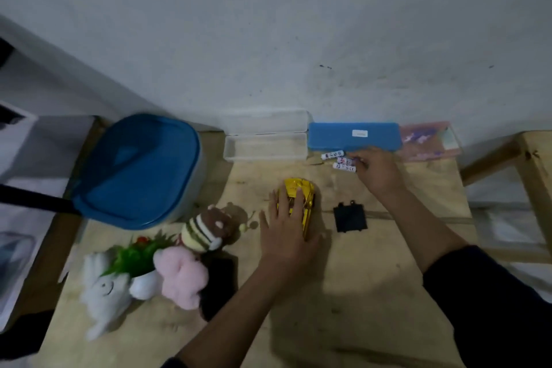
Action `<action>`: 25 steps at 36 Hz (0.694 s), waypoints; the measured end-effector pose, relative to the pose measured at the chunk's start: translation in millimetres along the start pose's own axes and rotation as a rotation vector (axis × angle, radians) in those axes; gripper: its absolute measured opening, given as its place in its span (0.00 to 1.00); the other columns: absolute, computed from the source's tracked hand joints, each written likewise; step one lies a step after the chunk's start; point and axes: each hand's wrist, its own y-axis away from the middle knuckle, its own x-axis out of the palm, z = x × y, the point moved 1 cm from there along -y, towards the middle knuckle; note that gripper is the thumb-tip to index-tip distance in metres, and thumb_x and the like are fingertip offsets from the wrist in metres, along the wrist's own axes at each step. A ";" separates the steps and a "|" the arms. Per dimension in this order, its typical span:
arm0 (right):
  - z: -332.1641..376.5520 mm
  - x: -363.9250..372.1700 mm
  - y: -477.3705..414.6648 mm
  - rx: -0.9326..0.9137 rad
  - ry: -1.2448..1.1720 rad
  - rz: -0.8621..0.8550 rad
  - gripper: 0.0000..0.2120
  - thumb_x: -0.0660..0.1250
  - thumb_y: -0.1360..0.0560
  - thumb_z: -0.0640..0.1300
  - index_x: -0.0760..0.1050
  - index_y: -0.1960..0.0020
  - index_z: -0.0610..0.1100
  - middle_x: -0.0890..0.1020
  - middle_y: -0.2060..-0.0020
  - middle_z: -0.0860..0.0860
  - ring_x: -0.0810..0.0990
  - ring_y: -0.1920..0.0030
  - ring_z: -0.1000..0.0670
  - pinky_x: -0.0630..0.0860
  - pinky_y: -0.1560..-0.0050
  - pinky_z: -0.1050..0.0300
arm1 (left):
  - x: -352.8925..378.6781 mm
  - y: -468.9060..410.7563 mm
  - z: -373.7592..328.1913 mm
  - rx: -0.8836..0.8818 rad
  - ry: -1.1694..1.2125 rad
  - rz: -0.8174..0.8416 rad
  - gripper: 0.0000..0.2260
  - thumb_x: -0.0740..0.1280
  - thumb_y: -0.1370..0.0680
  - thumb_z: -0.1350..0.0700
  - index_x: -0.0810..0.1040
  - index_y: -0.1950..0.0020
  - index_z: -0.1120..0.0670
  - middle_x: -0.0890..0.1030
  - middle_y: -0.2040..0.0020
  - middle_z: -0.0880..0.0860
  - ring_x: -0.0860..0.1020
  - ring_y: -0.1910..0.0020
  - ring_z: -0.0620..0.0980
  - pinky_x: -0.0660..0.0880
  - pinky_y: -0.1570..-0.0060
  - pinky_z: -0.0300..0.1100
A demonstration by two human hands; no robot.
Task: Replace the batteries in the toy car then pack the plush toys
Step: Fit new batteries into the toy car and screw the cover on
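A yellow toy car (301,193) lies on the wooden table (343,293) near the middle. My left hand (285,230) rests on it with fingers spread flat over its body. Three white batteries (342,161) lie behind it, by the blue case. My right hand (378,169) reaches to them, its fingertips touching the nearest ones; I cannot tell whether it pinches one. A black battery cover (350,216) lies loose to the right of the car. Plush toys sit at the left: a striped bee (203,232), a pink one (180,275) and a white one (103,290).
A blue-lidded box (140,170) stands at the back left. An open clear plastic case (265,140), a blue case (354,136) and a pink case (428,140) line the wall. A green plant in a white pot (140,260) sits among the plush toys.
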 end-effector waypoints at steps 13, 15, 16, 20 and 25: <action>-0.6 -13.3 27.6 0.119 -0.009 -0.066 0.10 0.67 0.27 0.35 0.79 0.46 0.37 0.78 0.52 0.37 0.78 0.54 0.43 0.70 0.51 0.58 | -9.6 -6.0 0.0 -0.148 0.223 0.050 0.42 0.70 0.27 0.54 0.44 0.25 0.39 0.54 0.29 0.59 0.56 0.32 0.61 0.68 0.42 0.54; 6.2 -22.8 32.3 0.105 -0.076 -0.079 0.10 0.67 0.26 0.37 0.79 0.46 0.37 0.79 0.51 0.39 0.77 0.56 0.48 0.70 0.52 0.60 | -18.3 -6.9 5.6 -0.146 0.434 0.024 0.42 0.72 0.29 0.52 0.48 0.25 0.39 0.60 0.33 0.59 0.60 0.34 0.60 0.67 0.40 0.52; 11.7 -27.4 35.4 0.096 -0.115 -0.082 0.10 0.66 0.26 0.37 0.78 0.45 0.37 0.79 0.51 0.39 0.76 0.56 0.49 0.71 0.52 0.59 | -22.9 -7.7 8.4 -0.149 0.564 -0.002 0.42 0.73 0.30 0.51 0.50 0.25 0.39 0.63 0.35 0.58 0.64 0.36 0.58 0.67 0.40 0.51; 40.7 -38.9 55.0 0.118 -0.376 -0.023 0.06 0.65 0.24 0.38 0.77 0.48 0.41 0.80 0.54 0.44 0.78 0.53 0.46 0.76 0.45 0.45 | -42.2 -7.2 10.7 -0.072 0.992 -0.091 0.39 0.74 0.37 0.45 0.60 0.30 0.37 0.71 0.36 0.53 0.73 0.40 0.51 0.73 0.38 0.54; 82.1 -37.1 77.8 0.188 -0.655 0.153 0.06 0.63 0.22 0.42 0.75 0.52 0.53 0.80 0.49 0.49 0.79 0.47 0.48 0.77 0.46 0.51 | -65.2 -1.7 0.2 0.023 1.384 -0.053 0.29 0.67 0.30 0.53 0.62 0.32 0.38 0.73 0.37 0.49 0.73 0.39 0.54 0.73 0.40 0.60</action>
